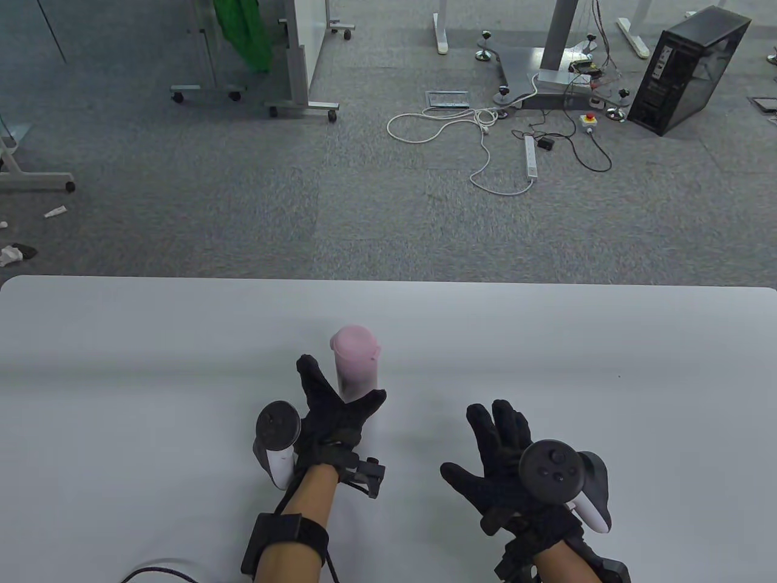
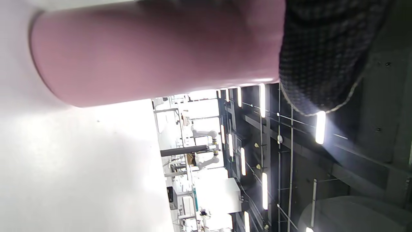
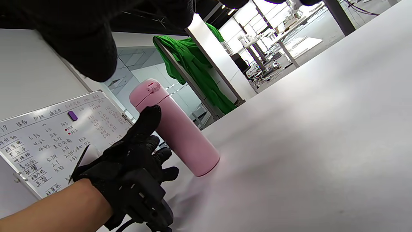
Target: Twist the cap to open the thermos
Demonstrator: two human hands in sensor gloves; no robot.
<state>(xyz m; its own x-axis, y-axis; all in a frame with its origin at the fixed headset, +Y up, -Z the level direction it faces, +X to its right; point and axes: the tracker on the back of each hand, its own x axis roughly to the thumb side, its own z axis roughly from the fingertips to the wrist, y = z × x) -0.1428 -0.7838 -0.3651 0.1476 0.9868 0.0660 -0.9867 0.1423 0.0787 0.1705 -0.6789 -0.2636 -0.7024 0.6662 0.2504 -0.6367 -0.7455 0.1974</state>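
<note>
A pink thermos (image 1: 356,364) stands upright on the white table (image 1: 182,340), with its cap (image 1: 354,340) on. My left hand (image 1: 337,407) is spread open at the thermos's near side, so the body sits in the V between thumb and fingers. No firm grip shows. In the right wrist view the left hand (image 3: 141,141) lies beside the thermos (image 3: 180,135), thumb raised along its side. The left wrist view shows the thermos (image 2: 154,51) very close, beside a gloved finger (image 2: 322,48). My right hand (image 1: 479,449) is open and empty, to the right of the thermos.
The table's far edge (image 1: 388,280) runs across the middle of the table view, with grey carpet beyond. A whiteboard (image 3: 58,135) and green cloth (image 3: 193,67) stand off the table on the left.
</note>
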